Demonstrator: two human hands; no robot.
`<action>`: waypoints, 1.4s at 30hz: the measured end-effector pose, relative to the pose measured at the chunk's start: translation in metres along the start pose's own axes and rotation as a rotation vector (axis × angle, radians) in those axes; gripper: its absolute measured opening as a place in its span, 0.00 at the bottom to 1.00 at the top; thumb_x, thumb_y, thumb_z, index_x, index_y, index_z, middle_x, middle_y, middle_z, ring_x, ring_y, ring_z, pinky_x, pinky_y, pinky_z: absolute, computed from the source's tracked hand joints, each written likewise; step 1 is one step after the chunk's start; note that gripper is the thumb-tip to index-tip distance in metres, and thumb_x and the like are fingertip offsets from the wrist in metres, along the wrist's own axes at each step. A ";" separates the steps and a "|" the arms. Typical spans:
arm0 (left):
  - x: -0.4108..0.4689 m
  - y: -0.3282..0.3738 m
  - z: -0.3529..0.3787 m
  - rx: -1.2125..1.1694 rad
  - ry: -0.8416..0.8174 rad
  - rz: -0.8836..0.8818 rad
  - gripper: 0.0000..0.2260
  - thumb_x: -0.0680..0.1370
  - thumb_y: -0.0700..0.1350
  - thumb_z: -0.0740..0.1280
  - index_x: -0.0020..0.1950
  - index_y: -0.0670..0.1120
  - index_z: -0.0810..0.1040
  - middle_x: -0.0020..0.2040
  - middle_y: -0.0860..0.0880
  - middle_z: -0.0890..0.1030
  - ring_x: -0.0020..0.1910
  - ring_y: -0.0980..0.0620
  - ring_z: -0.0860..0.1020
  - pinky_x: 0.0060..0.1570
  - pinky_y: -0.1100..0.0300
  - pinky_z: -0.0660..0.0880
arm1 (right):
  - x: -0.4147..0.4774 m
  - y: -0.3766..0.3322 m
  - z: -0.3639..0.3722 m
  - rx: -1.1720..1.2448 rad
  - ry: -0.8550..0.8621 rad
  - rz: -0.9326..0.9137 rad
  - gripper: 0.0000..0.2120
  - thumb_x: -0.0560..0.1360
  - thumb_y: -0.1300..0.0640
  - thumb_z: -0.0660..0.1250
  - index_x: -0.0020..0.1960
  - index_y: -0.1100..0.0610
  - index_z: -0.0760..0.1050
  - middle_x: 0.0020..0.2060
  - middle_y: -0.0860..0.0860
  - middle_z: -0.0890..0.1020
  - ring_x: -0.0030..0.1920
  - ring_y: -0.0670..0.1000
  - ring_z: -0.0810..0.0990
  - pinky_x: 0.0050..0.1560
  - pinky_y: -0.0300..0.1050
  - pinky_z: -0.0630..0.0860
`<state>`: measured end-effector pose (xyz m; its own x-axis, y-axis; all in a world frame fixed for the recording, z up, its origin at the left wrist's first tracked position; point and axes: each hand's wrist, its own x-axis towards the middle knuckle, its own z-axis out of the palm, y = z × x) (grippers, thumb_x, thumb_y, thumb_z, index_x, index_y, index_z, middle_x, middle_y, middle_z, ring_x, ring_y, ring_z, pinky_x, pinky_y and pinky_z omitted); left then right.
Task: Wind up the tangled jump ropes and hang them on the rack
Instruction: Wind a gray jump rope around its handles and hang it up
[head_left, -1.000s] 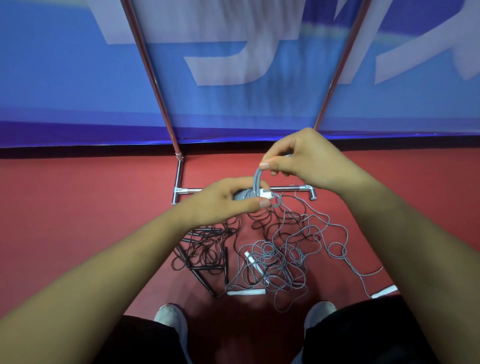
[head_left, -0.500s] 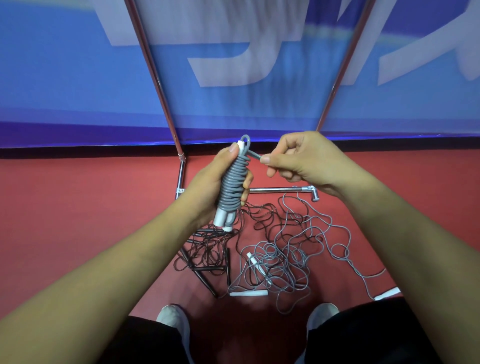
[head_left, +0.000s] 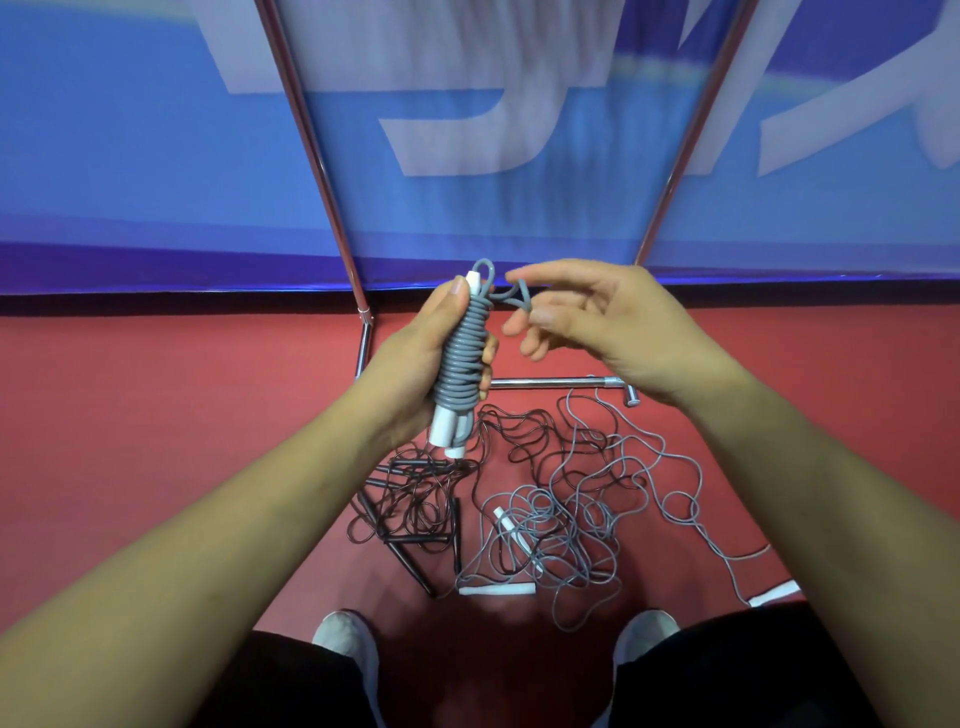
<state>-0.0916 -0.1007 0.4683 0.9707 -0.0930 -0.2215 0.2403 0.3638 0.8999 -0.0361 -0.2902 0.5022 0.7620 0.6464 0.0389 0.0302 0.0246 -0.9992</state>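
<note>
The left hand (head_left: 415, 374) grips the wound grey jump rope (head_left: 464, 358) in a fist, nearly upright above the red floor (head_left: 156, 415). Just beside it the right hand (head_left: 613, 322) is loosely spread, the rope's end loop (head_left: 521, 297) touching its fingers. Below lie a black tangle (head_left: 415, 499) and a grey tangle (head_left: 566, 519), near the rack (head_left: 550, 383)

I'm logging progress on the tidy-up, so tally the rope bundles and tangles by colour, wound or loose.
Grey cord wound tight round white handles, gripped in the left hand: 1
Loose grey cord tangle with white handles on the red floor: 1
Loose black cord tangle with black handles: 1
Total: 3
</note>
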 end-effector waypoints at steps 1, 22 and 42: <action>0.000 -0.001 0.000 0.016 0.004 -0.004 0.13 0.84 0.56 0.57 0.61 0.49 0.69 0.35 0.43 0.74 0.33 0.46 0.69 0.34 0.53 0.71 | 0.001 0.001 0.000 -0.105 0.055 -0.021 0.14 0.76 0.71 0.67 0.60 0.60 0.77 0.43 0.59 0.83 0.36 0.52 0.81 0.43 0.44 0.80; -0.006 -0.006 0.006 0.526 0.181 0.176 0.11 0.84 0.54 0.61 0.64 0.54 0.73 0.41 0.49 0.79 0.40 0.55 0.77 0.46 0.56 0.75 | 0.014 0.011 0.021 -0.144 0.330 -0.053 0.07 0.77 0.67 0.68 0.42 0.60 0.81 0.32 0.50 0.83 0.30 0.48 0.77 0.33 0.42 0.78; -0.004 -0.010 0.006 0.791 0.073 0.332 0.10 0.84 0.50 0.61 0.65 0.55 0.70 0.34 0.63 0.76 0.27 0.61 0.71 0.30 0.64 0.70 | 0.015 0.017 0.023 -0.416 0.463 0.034 0.06 0.79 0.62 0.65 0.45 0.59 0.79 0.29 0.51 0.81 0.26 0.43 0.74 0.33 0.37 0.72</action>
<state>-0.0980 -0.1093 0.4629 0.9946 -0.0265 0.1002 -0.1025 -0.3938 0.9135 -0.0390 -0.2630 0.4855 0.9655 0.2418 0.0964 0.1794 -0.3499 -0.9194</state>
